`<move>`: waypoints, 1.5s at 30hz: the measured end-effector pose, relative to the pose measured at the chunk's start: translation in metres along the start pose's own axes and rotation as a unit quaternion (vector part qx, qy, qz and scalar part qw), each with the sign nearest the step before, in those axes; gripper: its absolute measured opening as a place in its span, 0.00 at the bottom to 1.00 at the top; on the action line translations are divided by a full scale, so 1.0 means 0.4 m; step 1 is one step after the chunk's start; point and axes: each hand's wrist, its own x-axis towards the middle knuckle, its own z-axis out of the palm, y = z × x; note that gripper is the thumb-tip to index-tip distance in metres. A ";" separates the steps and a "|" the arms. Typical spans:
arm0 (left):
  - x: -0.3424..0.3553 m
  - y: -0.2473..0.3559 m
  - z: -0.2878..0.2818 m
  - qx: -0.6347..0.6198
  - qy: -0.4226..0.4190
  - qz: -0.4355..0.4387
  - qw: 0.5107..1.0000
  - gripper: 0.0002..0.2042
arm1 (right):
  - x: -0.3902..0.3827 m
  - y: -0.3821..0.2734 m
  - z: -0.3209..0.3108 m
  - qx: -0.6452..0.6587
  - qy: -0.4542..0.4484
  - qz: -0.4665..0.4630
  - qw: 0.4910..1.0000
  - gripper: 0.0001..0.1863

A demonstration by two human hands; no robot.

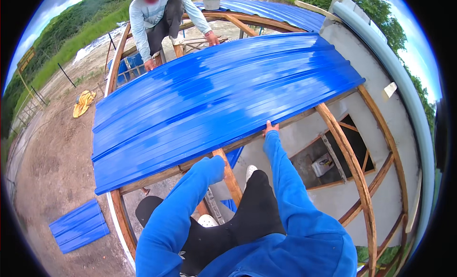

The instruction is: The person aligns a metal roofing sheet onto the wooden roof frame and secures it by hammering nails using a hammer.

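We note a glossy blue corrugated roofing sheet (214, 100), ribbed lengthwise, lying across curved wooden rafters (345, 153) ahead of us. Our right hand (270, 128) grips its near edge, fingers curled over the metal. Our left hand (216, 161) is hidden beneath the sheet; we cannot tell its grip. At the far end a co-worker (159, 20) crouches on the frame. Right: grey rendered wall (381, 72). Far below left, bare dirt ground (52, 172) with a smaller blue offcut (78, 225).

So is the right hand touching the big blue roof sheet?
Touching. The head view shows the right hand with its fingers gripping the lower edge of the blue roof sheet, no gap between them.
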 end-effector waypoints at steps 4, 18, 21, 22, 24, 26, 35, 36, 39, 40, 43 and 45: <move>-0.029 0.023 -0.029 0.007 -0.037 -0.004 0.999 0.26 | -0.024 -0.003 -0.007 -0.022 -0.017 -0.015 1.000 0.33; -0.025 0.031 -0.029 0.064 -0.061 0.004 0.996 0.26 | 0.055 0.093 0.037 -0.017 -0.003 -0.092 0.996 0.41; -0.026 0.040 -0.039 0.070 -0.063 -0.001 0.996 0.25 | 0.070 0.095 0.029 -0.030 0.012 -0.098 0.995 0.40; -0.032 0.037 -0.047 0.068 -0.074 0.010 0.995 0.25 | 0.060 0.091 0.035 -0.011 0.004 -0.089 0.996 0.40; -0.047 0.079 -0.087 0.070 -0.079 0.041 0.994 0.24 | 0.078 0.069 -0.002 -0.017 0.029 -0.114 0.993 0.40; -0.086 0.138 -0.154 -0.076 -0.171 0.141 0.972 0.22 | 0.063 0.040 -0.033 -0.025 0.045 -0.132 0.990 0.39; -0.355 0.314 -0.341 -0.545 -0.055 0.477 0.687 0.16 | -0.087 -0.038 -0.037 -0.024 -0.075 0.009 0.997 0.42; -0.377 0.325 -0.360 -0.547 -0.033 0.523 0.652 0.17 | -0.093 -0.032 -0.032 -0.026 -0.053 0.054 0.997 0.44; -0.420 0.373 -0.385 -0.570 -0.005 0.646 0.508 0.17 | -0.073 -0.007 -0.034 -0.006 -0.036 0.092 0.995 0.50; -0.425 0.382 -0.385 -0.565 -0.001 0.675 0.475 0.16 | -0.073 -0.002 -0.035 0.002 -0.029 0.093 0.995 0.50; -0.373 0.457 -0.370 -0.477 0.117 0.825 0.280 0.19 | -0.063 -0.010 -0.002 -0.022 -0.035 0.083 0.996 0.49; -0.382 0.465 -0.381 -0.473 0.070 0.848 0.227 0.17 | -0.039 -0.010 0.002 0.004 -0.051 0.052 0.997 0.48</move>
